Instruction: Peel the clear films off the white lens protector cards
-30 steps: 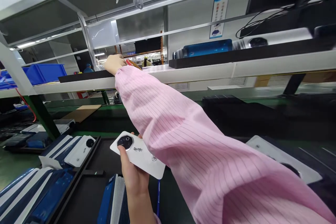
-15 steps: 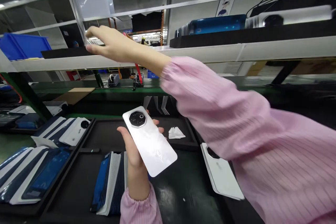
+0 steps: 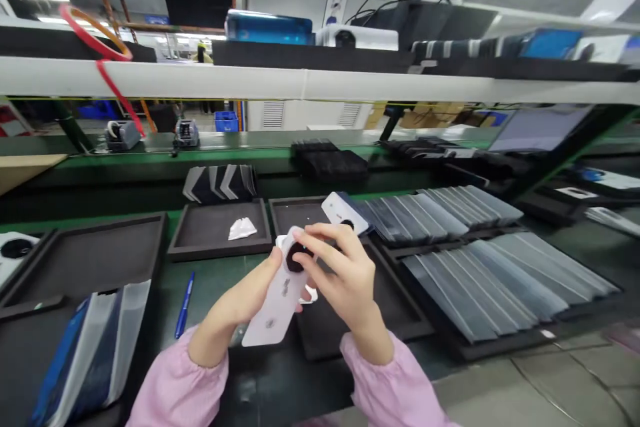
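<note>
My left hand [image 3: 245, 293] grips a white phone back cover [image 3: 273, 310] by its long edge, thumb on the near face. The cover is tilted, its round dark camera area towards the top. Closed over that top end is my right hand [image 3: 347, 273], fingertips at the camera area and upper edge; they hide part of it, so a small part between them cannot be ruled out. Behind the hands lies a black tray [image 3: 395, 293], and a bit of white shows under my fingers. Another white cover [image 3: 340, 210] with a dark round lens area rests beyond.
Left of my hands are a blue pen [image 3: 185, 307], a tray [image 3: 195, 232] with a crumpled white tissue [image 3: 243, 228], and upright blue and white covers [image 3: 100, 347]. Racks of film-covered panels [image 3: 500, 280] stand right. A white shelf [image 3: 250, 83] crosses above, with red tape [image 3: 115, 87] hanging.
My right hand has come down from the upper shelf to the camera end of the cover. The cover stays in my left hand, tilted differently. The view has turned right.
</note>
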Demonstrator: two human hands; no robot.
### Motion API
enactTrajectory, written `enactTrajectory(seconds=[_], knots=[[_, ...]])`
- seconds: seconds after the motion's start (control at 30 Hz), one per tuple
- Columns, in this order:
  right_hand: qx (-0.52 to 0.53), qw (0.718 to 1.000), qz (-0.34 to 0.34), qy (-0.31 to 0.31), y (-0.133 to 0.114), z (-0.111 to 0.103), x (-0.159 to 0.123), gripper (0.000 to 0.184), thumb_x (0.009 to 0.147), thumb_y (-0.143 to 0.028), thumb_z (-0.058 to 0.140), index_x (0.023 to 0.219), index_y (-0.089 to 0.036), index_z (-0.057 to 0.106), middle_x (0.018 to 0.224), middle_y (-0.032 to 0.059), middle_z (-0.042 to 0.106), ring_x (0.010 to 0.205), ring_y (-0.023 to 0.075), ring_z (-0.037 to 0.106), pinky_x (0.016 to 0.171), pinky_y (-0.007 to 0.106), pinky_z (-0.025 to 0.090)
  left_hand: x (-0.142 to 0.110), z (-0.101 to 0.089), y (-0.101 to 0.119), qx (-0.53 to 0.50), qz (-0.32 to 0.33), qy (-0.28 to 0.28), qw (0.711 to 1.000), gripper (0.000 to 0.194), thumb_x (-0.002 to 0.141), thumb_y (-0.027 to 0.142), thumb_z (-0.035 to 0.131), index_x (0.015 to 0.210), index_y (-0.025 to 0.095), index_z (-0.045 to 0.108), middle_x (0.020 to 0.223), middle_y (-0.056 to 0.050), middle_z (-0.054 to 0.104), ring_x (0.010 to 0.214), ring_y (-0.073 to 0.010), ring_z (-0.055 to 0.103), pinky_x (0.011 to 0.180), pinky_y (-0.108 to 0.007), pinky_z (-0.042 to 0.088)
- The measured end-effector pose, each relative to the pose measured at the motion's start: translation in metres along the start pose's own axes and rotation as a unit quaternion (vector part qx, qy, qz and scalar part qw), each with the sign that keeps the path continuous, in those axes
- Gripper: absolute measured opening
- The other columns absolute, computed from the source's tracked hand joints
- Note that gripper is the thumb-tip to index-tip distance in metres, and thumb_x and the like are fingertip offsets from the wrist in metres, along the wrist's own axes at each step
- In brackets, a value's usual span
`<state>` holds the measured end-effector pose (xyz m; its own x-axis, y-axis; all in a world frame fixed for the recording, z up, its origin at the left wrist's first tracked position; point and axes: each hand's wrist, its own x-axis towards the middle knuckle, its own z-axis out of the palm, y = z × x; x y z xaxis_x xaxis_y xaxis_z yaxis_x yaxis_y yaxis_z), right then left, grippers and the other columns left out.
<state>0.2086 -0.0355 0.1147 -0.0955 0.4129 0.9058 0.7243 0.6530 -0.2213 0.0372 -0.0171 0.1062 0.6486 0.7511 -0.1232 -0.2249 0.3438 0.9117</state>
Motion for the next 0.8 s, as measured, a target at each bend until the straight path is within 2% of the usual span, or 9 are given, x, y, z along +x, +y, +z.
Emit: enactTrajectory(seconds=[0.1, 0.2, 0.27, 0.37, 0.47, 0.57, 0.67, 0.8], knots=[[0.019, 0.999, -0.016, -0.026, 0.009, -0.014, -0.003, 0.018, 0.09, -0.015, 0.069, 0.104, -0.025, 0.076, 0.091, 0.0057, 0.071, 0.079, 0.0184, 0.067, 0.07, 0.034, 0.059, 0.0, 0.009, -0.007, 0.041, 0.015, 0.009, 0.999, 0.06, 0.081, 0.072, 0.059, 0.085, 0.017, 0.081, 0.08, -0.015, 0.076, 0.061, -0.0229, 0.068, 0.056, -0.032, 0.055], [0.043, 0.995, -0.052, -0.068, 0.017, -0.021, 0.001, 0.01, 0.091, -0.014, 0.068, 0.092, -0.021, 0.074, 0.089, 0.0055, 0.073, 0.076, 0.0173, 0.068, 0.067, 0.032, 0.057, -0.005, 0.011, -0.008, 0.059, 0.019, 0.052, 0.997, 0.045, 0.085, 0.058, 0.066, 0.082, 0.016, 0.081, 0.076, -0.014, 0.074, 0.064, -0.0229, 0.067, 0.059, -0.029, 0.053], [0.05, 0.994, -0.04, -0.087, 0.019, -0.022, 0.005, 0.011, 0.091, -0.012, 0.067, 0.085, -0.021, 0.072, 0.088, 0.0048, 0.072, 0.077, 0.0175, 0.068, 0.067, 0.032, 0.056, -0.007, 0.013, -0.007, 0.069, 0.035, 0.084, 0.993, 0.036, 0.085, 0.05, 0.069, 0.081, 0.016, 0.081, 0.076, -0.013, 0.075, 0.066, -0.0224, 0.067, 0.061, -0.027, 0.053], [0.05, 0.996, -0.003, -0.077, 0.017, -0.022, 0.007, 0.016, 0.089, -0.008, 0.065, 0.083, -0.023, 0.069, 0.091, 0.0045, 0.069, 0.081, 0.018, 0.065, 0.069, 0.033, 0.055, -0.002, 0.017, -0.007, 0.045, 0.063, 0.092, 0.993, 0.044, 0.08, 0.059, 0.071, 0.08, 0.017, 0.081, 0.082, -0.015, 0.076, 0.072, -0.0246, 0.069, 0.066, -0.029, 0.054], [0.0, 0.998, -0.044, -0.05, 0.015, -0.024, 0.006, 0.024, 0.084, -0.003, 0.064, 0.086, -0.026, 0.068, 0.094, 0.0039, 0.067, 0.084, 0.0204, 0.062, 0.073, 0.037, 0.052, 0.005, 0.019, -0.011, -0.075, 0.025, 0.064, 0.995, 0.07, 0.067, 0.081, 0.066, 0.085, 0.015, 0.081, 0.085, -0.018, 0.077, 0.071, -0.0305, 0.072, 0.067, -0.038, 0.056], [-0.022, 0.995, -0.084, -0.05, 0.017, -0.027, 0.006, 0.026, 0.083, -0.002, 0.063, 0.086, -0.027, 0.066, 0.093, 0.0035, 0.065, 0.085, 0.0215, 0.061, 0.074, 0.04, 0.049, 0.005, 0.018, -0.015, -0.196, -0.024, 0.029, 0.98, 0.089, 0.066, 0.09, 0.057, 0.098, 0.01, 0.079, 0.088, -0.022, 0.077, 0.075, -0.0351, 0.074, 0.073, -0.044, 0.057], [0.03, 0.997, -0.06, -0.045, 0.024, -0.03, 0.008, 0.024, 0.085, -0.002, 0.062, 0.084, -0.026, 0.065, 0.098, 0.0043, 0.067, 0.088, 0.022, 0.063, 0.073, 0.04, 0.05, -0.002, 0.018, -0.017, -0.247, -0.017, -0.019, 0.969, 0.092, 0.074, 0.088, 0.051, 0.114, 0.008, 0.074, 0.098, -0.021, 0.076, 0.085, -0.034, 0.074, 0.082, -0.043, 0.056], [0.159, 0.986, -0.032, -0.039, 0.037, -0.028, 0.01, 0.022, 0.086, -0.001, 0.061, 0.082, -0.022, 0.065, 0.1, 0.0048, 0.072, 0.089, 0.0231, 0.068, 0.075, 0.04, 0.055, -0.01, 0.022, -0.017, -0.285, 0.037, -0.075, 0.955, 0.084, 0.089, 0.076, 0.042, 0.12, 0.004, 0.069, 0.112, -0.02, 0.073, 0.099, -0.0285, 0.071, 0.09, -0.038, 0.054]])
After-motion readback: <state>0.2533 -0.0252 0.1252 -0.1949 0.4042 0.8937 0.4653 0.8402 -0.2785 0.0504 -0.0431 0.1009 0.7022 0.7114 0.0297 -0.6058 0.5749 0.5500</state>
